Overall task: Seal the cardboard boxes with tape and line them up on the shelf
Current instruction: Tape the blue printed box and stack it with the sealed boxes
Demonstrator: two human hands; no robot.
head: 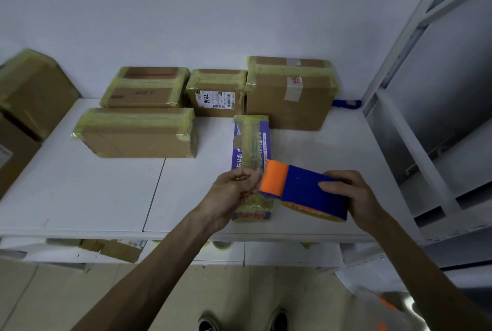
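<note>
A narrow purple box [251, 144] with yellowish tape along its top lies on the white shelf [80, 192], pointing away from me. My right hand [354, 197] grips a blue and orange tape dispenser [303, 189] just over the box's near end. My left hand [231, 195] pinches the strip of tape at the dispenser's orange end, above the box. Behind them stand taped cardboard boxes: a long flat one [138, 133], a wide one [146, 87], a small labelled one [217, 92] and a tall one [288, 91].
More taped boxes [29, 91] are stacked at the far left edge. A blue object [346, 104] lies behind the tall box. Metal shelf uprights [399, 51] rise on the right. Cardboard scraps [114, 249] lie on a lower level; my shoes [210, 322] show on the floor.
</note>
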